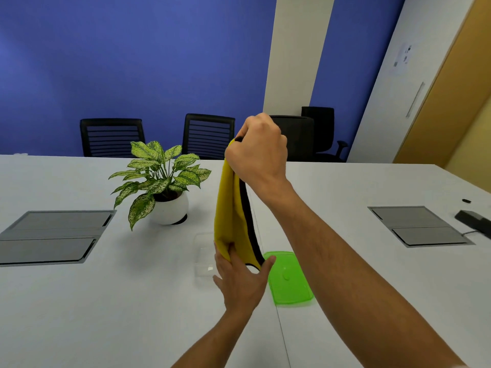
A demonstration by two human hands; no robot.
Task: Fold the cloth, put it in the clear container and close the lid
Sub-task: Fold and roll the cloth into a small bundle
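A yellow cloth [230,211] with a black edge hangs doubled over above the table. My right hand [259,150] is shut on its top end, raised high. Lower down, my left hand [240,277] cups the hanging bottom end, with fingers and thumb spread around it and one finger tucked into the fold. The clear container [204,254] stands open on the table just left of my left hand, partly hidden behind the hand and the cloth. Its green lid [288,280] lies flat on the table to the right of the container.
A potted plant [162,187] in a white pot stands behind the container to the left. Grey cable hatches [53,235] [417,225] are set into the white table at both sides. A black device [475,221] lies at the far right. Black chairs [207,135] line the far edge.
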